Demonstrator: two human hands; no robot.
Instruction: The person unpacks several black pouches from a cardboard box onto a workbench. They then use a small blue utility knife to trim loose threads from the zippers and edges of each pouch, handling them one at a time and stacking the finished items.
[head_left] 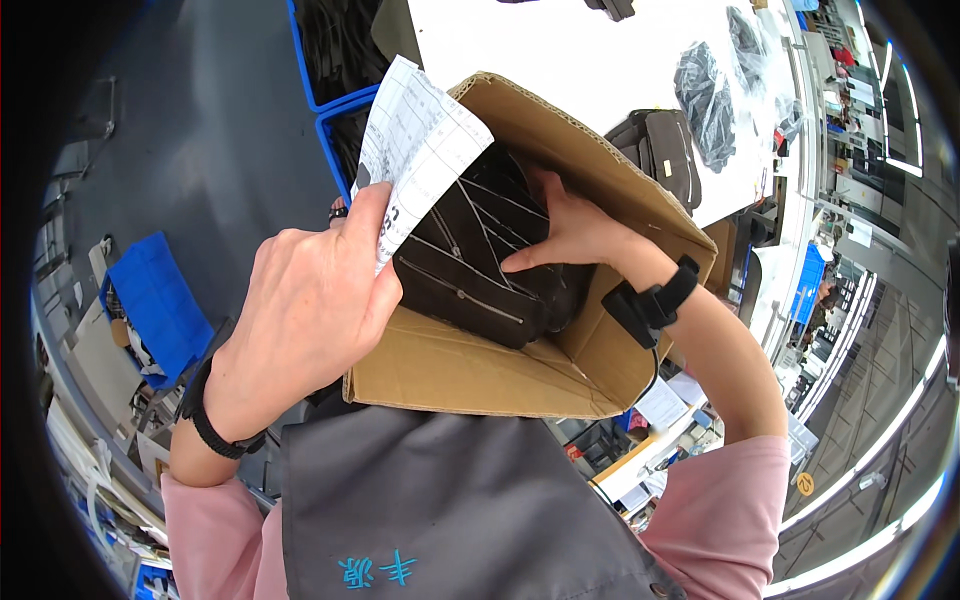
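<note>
An open cardboard box [470, 385] is in front of me, tilted, with several black zippered bags [465, 275] packed inside. My left hand [310, 295] is closed on a folded sheet of printed paper [425, 150] at the box's left side; its fingertips are hidden behind the paper. Reaching into the box from the right, my right hand [570, 228] grasps one of the black bags. Its thumb lies across the bag's near face, while the other fingers disappear between the bags and the far wall of the box.
Beyond the box is a white table [540, 60] with a dark brown bag [662, 150] and plastic-wrapped dark items [705, 105]. Blue crates [335, 130] with dark pieces stand at the far left. A blue bin [160, 300] sits farther left.
</note>
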